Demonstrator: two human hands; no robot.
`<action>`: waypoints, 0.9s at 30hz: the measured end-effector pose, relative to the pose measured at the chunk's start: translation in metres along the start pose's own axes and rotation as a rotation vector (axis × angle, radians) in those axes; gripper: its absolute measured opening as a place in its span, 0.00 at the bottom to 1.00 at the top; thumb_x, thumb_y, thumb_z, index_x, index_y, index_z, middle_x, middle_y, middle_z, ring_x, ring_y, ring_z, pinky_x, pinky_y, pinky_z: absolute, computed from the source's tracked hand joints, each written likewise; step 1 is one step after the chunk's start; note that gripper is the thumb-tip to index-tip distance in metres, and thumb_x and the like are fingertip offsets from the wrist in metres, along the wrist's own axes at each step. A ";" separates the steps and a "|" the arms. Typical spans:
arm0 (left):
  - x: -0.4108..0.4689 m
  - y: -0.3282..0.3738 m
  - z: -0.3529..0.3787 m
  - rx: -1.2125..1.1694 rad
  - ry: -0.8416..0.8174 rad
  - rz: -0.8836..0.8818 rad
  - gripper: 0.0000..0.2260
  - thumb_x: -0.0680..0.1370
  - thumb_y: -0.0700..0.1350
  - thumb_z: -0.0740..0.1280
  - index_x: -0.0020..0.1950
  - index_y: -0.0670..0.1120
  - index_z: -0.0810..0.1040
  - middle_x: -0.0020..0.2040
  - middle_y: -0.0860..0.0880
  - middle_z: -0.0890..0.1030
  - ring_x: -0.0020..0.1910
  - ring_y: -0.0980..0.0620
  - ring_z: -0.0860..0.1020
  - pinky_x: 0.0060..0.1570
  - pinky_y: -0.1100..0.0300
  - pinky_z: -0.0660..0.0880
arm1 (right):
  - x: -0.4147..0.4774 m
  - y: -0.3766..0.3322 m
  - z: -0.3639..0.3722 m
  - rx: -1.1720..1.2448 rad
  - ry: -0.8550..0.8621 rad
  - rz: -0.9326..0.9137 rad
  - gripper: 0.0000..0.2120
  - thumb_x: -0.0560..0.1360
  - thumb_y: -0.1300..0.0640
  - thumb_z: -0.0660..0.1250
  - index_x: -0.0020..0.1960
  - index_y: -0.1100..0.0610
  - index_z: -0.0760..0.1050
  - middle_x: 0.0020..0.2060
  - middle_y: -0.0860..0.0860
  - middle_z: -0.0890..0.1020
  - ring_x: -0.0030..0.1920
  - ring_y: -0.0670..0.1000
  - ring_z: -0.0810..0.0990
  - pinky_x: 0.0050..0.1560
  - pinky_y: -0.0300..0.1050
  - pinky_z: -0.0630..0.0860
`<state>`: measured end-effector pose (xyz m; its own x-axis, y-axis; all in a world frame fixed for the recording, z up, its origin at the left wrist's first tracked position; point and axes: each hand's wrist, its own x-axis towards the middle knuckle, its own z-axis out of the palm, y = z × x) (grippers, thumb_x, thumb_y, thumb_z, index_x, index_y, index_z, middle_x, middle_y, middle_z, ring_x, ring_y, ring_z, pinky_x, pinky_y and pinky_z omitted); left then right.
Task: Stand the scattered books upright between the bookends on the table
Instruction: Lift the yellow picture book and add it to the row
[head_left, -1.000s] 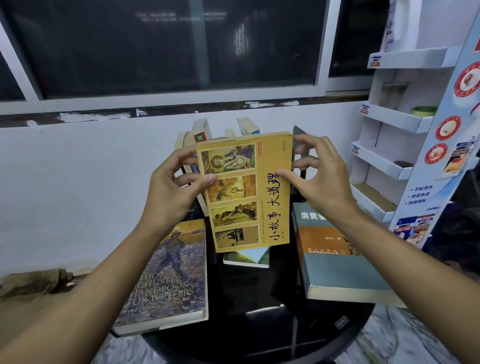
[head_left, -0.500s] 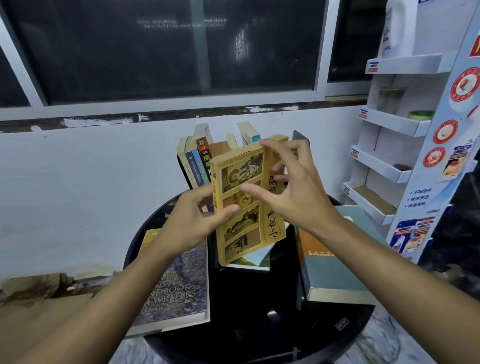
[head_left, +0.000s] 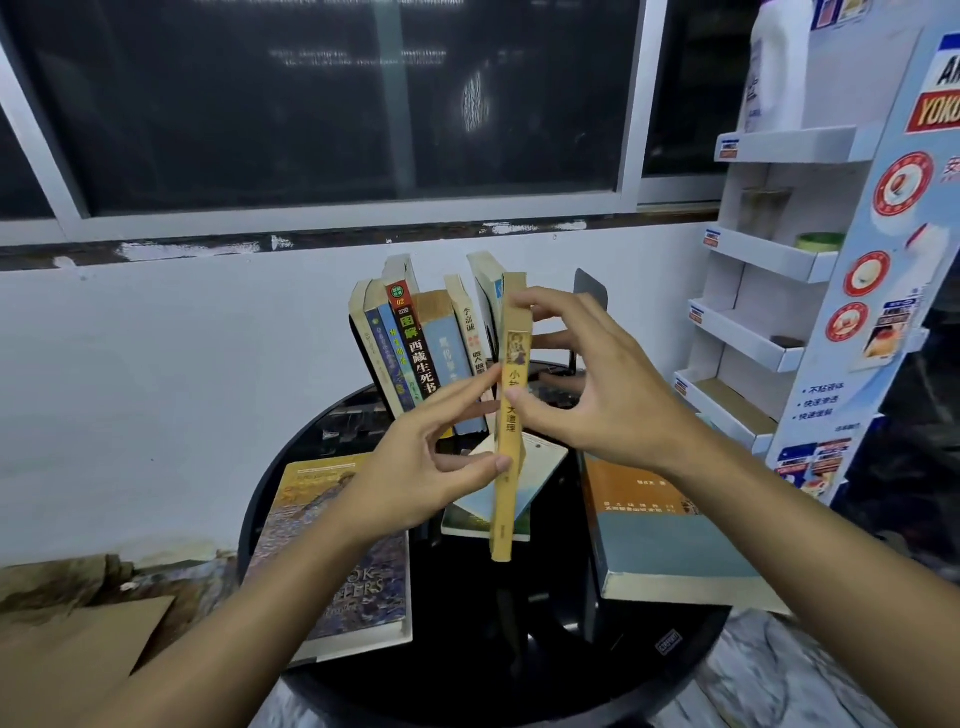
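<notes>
A thin yellow book (head_left: 511, 415) is held upright in the air, spine toward me, above the round black table (head_left: 519, 649). My left hand (head_left: 415, 462) pinches its left side and my right hand (head_left: 597, 395) grips its right side. Behind it a row of several books (head_left: 421, 353) stands leaning left. A dark bookend (head_left: 591, 291) rises behind my right hand. Three books lie flat: a painted-cover book (head_left: 332, 561) at left, a teal and orange book (head_left: 665, 540) at right, a pale green book (head_left: 483, 504) in the middle.
A white cardboard display rack (head_left: 769, 322) stands to the right of the table. A white wall and a dark window are behind. Brown cardboard (head_left: 67, 654) lies on the floor at the lower left.
The yellow book has turned from cover-facing to spine-facing and moved toward the gap between the standing row and the right bookend. Both hands stayed on it.
</notes>
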<state>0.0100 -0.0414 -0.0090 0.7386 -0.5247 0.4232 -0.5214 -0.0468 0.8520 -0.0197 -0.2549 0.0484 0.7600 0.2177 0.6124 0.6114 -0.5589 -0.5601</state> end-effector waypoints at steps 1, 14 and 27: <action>0.001 0.001 0.005 0.009 0.010 0.008 0.34 0.76 0.37 0.74 0.77 0.57 0.67 0.72 0.66 0.71 0.71 0.61 0.72 0.57 0.55 0.82 | -0.001 0.000 -0.002 0.008 -0.004 0.003 0.31 0.74 0.52 0.74 0.73 0.42 0.65 0.64 0.42 0.70 0.66 0.42 0.74 0.56 0.47 0.83; 0.018 -0.005 0.054 0.085 0.183 0.065 0.35 0.73 0.46 0.78 0.77 0.56 0.69 0.72 0.62 0.70 0.72 0.59 0.70 0.57 0.56 0.82 | -0.003 0.008 -0.009 -0.258 0.231 0.051 0.23 0.77 0.57 0.72 0.70 0.53 0.72 0.59 0.48 0.82 0.53 0.41 0.78 0.52 0.22 0.69; 0.057 -0.002 0.023 0.444 0.157 0.047 0.28 0.80 0.43 0.71 0.78 0.53 0.68 0.75 0.56 0.70 0.69 0.68 0.66 0.71 0.64 0.69 | 0.011 0.007 -0.027 -0.371 0.301 0.108 0.22 0.77 0.59 0.72 0.70 0.56 0.76 0.58 0.51 0.84 0.49 0.37 0.74 0.48 0.13 0.62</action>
<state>0.0436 -0.0910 0.0063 0.7474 -0.4016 0.5292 -0.6631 -0.4024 0.6312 -0.0132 -0.2784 0.0663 0.6839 -0.0674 0.7264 0.3714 -0.8248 -0.4262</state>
